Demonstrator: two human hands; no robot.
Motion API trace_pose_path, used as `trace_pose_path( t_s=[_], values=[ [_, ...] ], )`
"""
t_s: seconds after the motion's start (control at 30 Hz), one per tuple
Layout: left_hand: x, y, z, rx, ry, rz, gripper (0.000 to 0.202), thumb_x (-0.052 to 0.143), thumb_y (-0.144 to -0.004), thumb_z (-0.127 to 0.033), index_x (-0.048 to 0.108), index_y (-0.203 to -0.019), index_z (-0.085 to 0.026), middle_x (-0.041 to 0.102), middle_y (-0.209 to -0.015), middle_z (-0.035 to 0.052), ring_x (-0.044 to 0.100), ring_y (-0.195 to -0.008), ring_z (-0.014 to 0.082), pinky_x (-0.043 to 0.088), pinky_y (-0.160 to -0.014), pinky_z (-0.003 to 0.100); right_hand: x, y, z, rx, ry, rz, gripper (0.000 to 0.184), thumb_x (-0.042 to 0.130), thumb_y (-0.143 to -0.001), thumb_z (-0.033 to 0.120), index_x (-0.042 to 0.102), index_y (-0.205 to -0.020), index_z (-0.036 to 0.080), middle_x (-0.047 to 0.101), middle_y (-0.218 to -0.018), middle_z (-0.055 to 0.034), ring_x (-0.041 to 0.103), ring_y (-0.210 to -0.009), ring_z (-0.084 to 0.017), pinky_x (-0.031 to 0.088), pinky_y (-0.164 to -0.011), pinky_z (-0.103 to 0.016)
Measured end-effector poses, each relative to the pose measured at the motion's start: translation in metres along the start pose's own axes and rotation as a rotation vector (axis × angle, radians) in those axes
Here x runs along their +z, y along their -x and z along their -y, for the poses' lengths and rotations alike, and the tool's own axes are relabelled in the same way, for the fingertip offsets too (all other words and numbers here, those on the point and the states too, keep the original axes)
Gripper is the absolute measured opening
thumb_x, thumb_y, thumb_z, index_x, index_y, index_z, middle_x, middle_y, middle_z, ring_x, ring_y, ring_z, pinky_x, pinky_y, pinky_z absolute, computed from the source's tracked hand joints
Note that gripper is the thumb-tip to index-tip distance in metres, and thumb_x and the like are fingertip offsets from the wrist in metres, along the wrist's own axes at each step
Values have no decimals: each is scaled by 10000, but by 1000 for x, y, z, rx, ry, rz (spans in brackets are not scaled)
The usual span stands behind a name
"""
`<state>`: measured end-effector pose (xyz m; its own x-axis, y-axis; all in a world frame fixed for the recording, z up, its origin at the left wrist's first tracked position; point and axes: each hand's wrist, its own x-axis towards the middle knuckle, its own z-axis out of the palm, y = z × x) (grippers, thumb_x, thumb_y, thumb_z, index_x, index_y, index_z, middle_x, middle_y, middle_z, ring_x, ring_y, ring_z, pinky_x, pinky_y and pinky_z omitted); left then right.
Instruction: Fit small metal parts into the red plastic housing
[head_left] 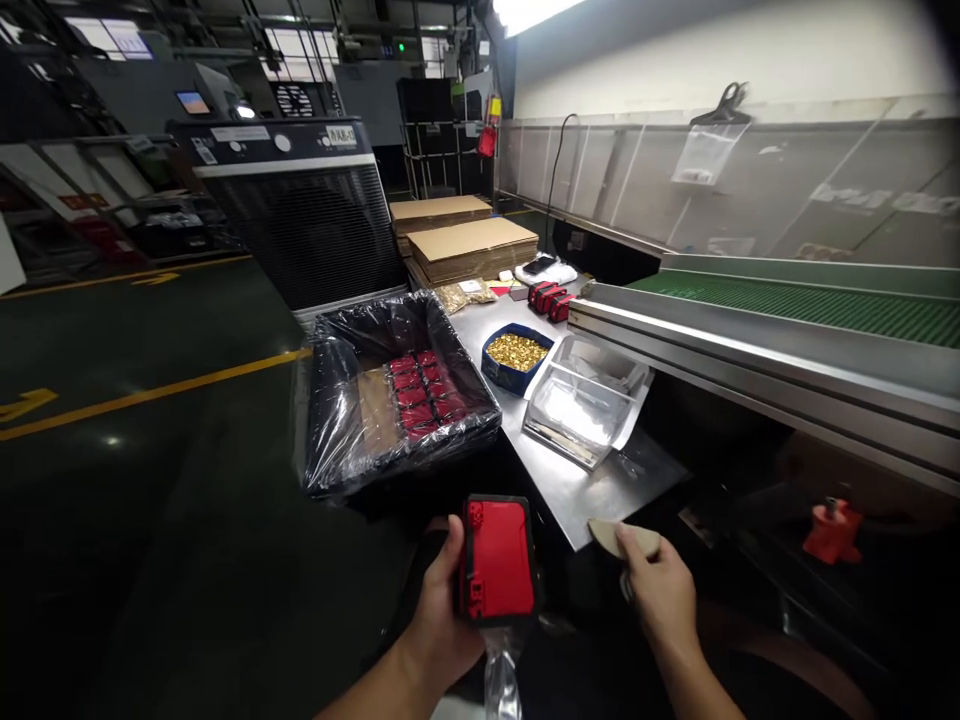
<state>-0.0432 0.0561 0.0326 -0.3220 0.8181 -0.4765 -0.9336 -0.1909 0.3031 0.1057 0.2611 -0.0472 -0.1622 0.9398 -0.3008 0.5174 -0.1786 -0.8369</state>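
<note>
A dim factory floor with yellow lane markings (150, 392) stretches away on the left, past a large dark machine with a slatted front (300, 215), to a stainless-steel worktop (577, 480) set against a green conveyor belt (810, 305).

At the worktop's left edge stands a black crate lined with clear plastic film (352, 440), holding two neat rows of red parts (421, 395) beside a strip of brown cardboard. Behind it lie stacks of flat brown cardboard sheets (469, 245).

In the foreground the left hand (442, 610) is closed around a flat red-and-black rectangular plastic case (497, 558), gripped along its left edge and held upright just in front of the crate, with a crumple of clear plastic wrap (501, 675) trailing beneath it.

Farther right on the worktop sit a blue tray heaped with small brass-coloured pieces (516, 355), a few more red cases (547, 298) beyond it, and a clear plastic box tipped on its side (589, 405).

The right hand (660, 590) pinches a small tan, flat, rounded piece (611, 535) at the worktop's near corner. A red fitting (832, 530) stands in the shadow under the conveyor.

Judged from this view, careful handling here means keeping the case level and firmly gripped by its edges, its face clear of the loose wrap, and keeping the tan piece square between the fingers.
</note>
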Motion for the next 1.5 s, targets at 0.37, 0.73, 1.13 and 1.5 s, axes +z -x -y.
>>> trace_pose_path(
  t_s=[0.37, 0.73, 1.13, 1.5],
  values=[
    [5, -3, 9, -10, -155, -18, 640, 781, -670, -659, 761, -905, -64, 753, -756, 137, 722, -785, 302, 559, -855, 406, 2, 130, 81, -653, -321, 328, 245, 763, -785, 248, 639, -996, 256, 731, -879, -20, 709, -769, -175, 617, -695, -263],
    [5, -4, 14, 41, -140, -48, 630, 805, -680, -606, 737, -1028, -86, 752, -835, 128, 712, -838, 298, 557, -858, 401, 5, 124, 76, -864, -258, 370, 168, 701, -807, 127, 669, -939, 227, 700, -803, -12, 656, -681, -151, 556, -610, -287],
    [5, -1, 18, 86, -220, -52, 571, 715, -788, -592, 720, -1044, -82, 729, -824, 128, 694, -813, 271, 538, -811, 362, 7, 126, 75, -680, -255, 355, 58, 682, -848, 292, 685, -829, 238, 656, -714, 6, 629, -619, -130, 502, -575, -259],
    [3, -11, 18, 0, -187, -87, 555, 755, -764, -565, 732, -1012, -68, 750, -828, 137, 703, -742, 248, 547, -722, 318, 5, 114, 72, -562, -283, 338, 176, 690, -831, 395, 704, -839, 220, 694, -767, -24, 648, -670, -154, 526, -617, -250]
  ],
)
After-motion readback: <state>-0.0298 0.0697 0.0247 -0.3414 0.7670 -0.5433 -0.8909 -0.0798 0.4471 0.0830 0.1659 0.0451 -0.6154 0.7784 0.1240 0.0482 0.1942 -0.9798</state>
